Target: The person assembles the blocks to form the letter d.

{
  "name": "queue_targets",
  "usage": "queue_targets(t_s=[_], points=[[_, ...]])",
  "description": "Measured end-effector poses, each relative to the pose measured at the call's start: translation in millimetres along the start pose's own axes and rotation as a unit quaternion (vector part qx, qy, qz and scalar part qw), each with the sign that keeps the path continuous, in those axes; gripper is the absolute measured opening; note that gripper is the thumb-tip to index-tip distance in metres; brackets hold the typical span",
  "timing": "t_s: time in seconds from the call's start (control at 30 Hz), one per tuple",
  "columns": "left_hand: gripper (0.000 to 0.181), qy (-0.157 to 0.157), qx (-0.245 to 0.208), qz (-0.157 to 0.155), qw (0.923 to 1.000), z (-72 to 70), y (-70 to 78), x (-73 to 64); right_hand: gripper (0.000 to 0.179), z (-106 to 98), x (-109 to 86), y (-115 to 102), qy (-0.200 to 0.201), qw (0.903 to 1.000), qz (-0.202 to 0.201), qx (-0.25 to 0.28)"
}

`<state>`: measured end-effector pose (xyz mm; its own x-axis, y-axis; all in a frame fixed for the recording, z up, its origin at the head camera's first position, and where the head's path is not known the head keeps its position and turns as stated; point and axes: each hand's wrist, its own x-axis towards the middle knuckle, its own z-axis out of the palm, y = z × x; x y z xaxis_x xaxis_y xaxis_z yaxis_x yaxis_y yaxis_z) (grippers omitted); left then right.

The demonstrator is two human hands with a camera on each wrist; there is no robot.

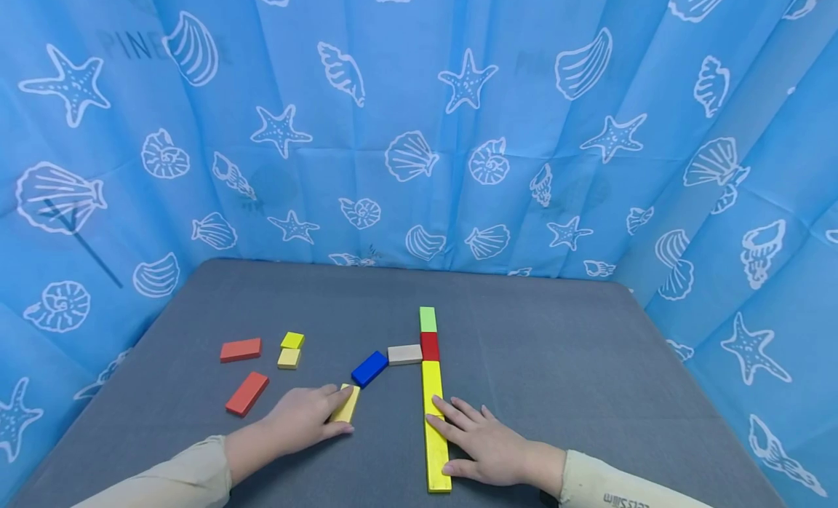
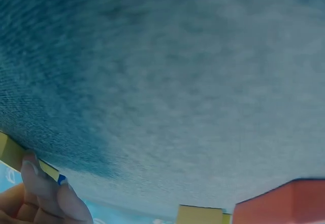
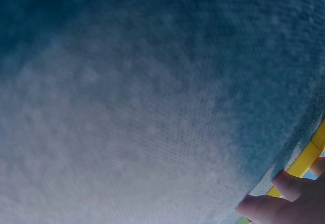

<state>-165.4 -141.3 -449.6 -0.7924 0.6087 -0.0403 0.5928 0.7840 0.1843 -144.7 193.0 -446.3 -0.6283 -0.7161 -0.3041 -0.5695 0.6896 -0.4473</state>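
My left hand (image 1: 304, 419) pinches a pale yellow block (image 1: 349, 406) lying on the table, its fingers on the block's upper part and the thumb near the lower end. A blue block (image 1: 369, 368) lies slantwise just beyond it, leading to a beige block (image 1: 404, 355) that meets a straight column. From far to near, the column has a green block (image 1: 428, 319), a red block (image 1: 429, 346) and two bright yellow blocks, the far one (image 1: 431, 381) and the near one (image 1: 436, 464). My right hand (image 1: 487, 446) rests spread, fingertips touching the yellow blocks along their right side.
On the left of the grey table (image 1: 556, 348) lie two orange-red blocks, one farther (image 1: 241, 350) and one nearer (image 1: 247, 394). Beside them, a small bright yellow block (image 1: 292, 340) touches a small pale yellow block (image 1: 289, 359). A blue shell-patterned curtain (image 1: 393, 188) stands around the table.
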Motion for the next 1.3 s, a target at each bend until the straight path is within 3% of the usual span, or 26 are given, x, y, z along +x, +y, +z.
queue_targets(t_s=[0.2,0.6,0.8,0.97,1.1,1.3], points=[[0.061,0.012,0.013,-0.002,0.9998,0.9,3.2,3.2,0.072,-1,-0.1,-1,0.000,1.0000,-0.001,-0.003],[0.062,0.000,0.006,-0.023,0.9997,-1.1,12.9,6.6,0.071,-1,-0.9,-1,0.000,1.0000,-0.003,-0.004],[0.060,0.014,0.007,-0.022,0.9996,0.2,11.2,6.1,0.071,-1,-1.2,-1,-0.001,1.0000,-0.003,-0.006],[0.059,0.026,0.001,-0.045,0.9987,-1.7,4.3,0.9,0.071,-1,-0.6,-1,-0.001,1.0000,-0.002,-0.008],[0.053,0.057,0.014,-0.062,0.9963,-5.3,-7.7,-9.7,0.072,-1,-0.1,-1,0.000,1.0000,-0.002,-0.006],[0.048,0.147,0.041,-0.057,0.9867,-9.8,-33.6,-32.8,0.071,-1,0.1,0,-0.002,1.0000,-0.002,-0.002]])
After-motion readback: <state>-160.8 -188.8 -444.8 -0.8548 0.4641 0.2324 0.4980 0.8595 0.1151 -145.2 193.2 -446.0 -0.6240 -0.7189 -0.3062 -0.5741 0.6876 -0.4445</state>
